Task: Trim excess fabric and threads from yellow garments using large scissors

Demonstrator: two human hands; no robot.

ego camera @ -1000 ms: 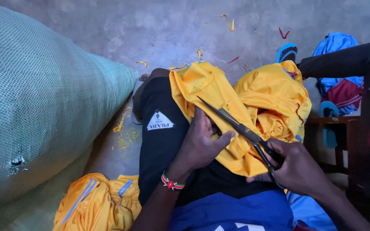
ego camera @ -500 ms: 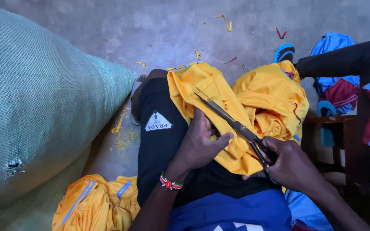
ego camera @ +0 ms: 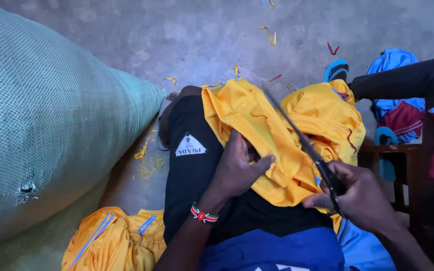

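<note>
A bulging green woven sack (ego camera: 41,125) is filling the view from nine o'clock. At centre, a shiny yellow fabric garment (ego camera: 277,135) is lying across the person's lap. The left hand (ego camera: 239,165) is pressing and pinching its folds in a closed grip. At four o'clock, the right hand (ego camera: 362,193) is gripping long dark metal scissors (ego camera: 307,145), their blades pointing toward eleven o'clock over the cloth.

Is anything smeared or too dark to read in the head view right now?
Head view: the scissors in the right hand are motion-blurred along the blades; left hand and yellow cloth stay sharp; the right edge lies in deep shadow.
</note>
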